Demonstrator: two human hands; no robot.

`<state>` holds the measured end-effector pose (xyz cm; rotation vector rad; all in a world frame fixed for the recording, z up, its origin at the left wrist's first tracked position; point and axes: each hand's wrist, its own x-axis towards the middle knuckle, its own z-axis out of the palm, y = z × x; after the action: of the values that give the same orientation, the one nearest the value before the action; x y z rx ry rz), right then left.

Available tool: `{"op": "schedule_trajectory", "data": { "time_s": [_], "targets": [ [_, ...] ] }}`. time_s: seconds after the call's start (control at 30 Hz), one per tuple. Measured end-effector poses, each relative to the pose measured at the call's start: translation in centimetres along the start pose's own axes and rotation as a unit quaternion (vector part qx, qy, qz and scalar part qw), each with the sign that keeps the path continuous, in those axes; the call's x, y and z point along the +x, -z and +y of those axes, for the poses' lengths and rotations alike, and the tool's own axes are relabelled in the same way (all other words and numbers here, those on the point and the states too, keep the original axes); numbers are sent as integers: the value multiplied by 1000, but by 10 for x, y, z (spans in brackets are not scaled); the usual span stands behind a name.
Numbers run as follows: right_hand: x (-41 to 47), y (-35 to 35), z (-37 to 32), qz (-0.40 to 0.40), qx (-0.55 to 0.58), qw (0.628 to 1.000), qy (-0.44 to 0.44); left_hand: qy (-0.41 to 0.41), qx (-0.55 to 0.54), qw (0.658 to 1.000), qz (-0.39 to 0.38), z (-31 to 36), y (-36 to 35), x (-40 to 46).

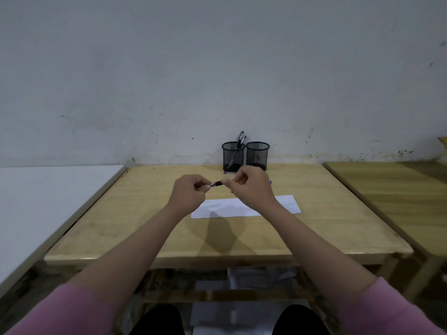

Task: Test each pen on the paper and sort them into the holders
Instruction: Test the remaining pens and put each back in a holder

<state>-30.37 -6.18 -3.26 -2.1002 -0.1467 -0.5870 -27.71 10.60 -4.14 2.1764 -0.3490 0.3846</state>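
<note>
Both hands hold one dark pen [217,183] level above the wooden table [145,213]. My left hand [189,191] pinches its left end, possibly the cap. My right hand [249,186] grips the barrel on the other side. Below the hands lies a white strip of paper [285,204] with a faint mark near its left end. Two black mesh holders stand at the far edge by the wall: the left holder [232,156] has two pens [240,140] leaning in it, and the right holder [257,155] looks empty.
A white surface [48,201] adjoins the table on the left, and a second wooden table [399,189] stands on the right. Small blue bits [270,182] lie on the table behind my right hand. The grey wall rises directly behind the holders.
</note>
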Motion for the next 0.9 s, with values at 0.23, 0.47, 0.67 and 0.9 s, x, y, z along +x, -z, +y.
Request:
{"op": "schedule_trajectory", "data": {
  "time_s": [0.23,0.47,0.67,0.9],
  "targets": [
    [-4,6,6,-101,-286,937,171,-24,12,999,-22,9,-13,-15],
    [2,5,24,-87,-296,938,158,-17,-41,999,-3,5,-29,-16],
    [20,15,44,-27,-202,978,50,-2,-49,999,-6,-4,-48,6],
    [56,16,58,56,-88,993,49,-7,-20,1000,-8,-16,-72,65]
  ]
}}
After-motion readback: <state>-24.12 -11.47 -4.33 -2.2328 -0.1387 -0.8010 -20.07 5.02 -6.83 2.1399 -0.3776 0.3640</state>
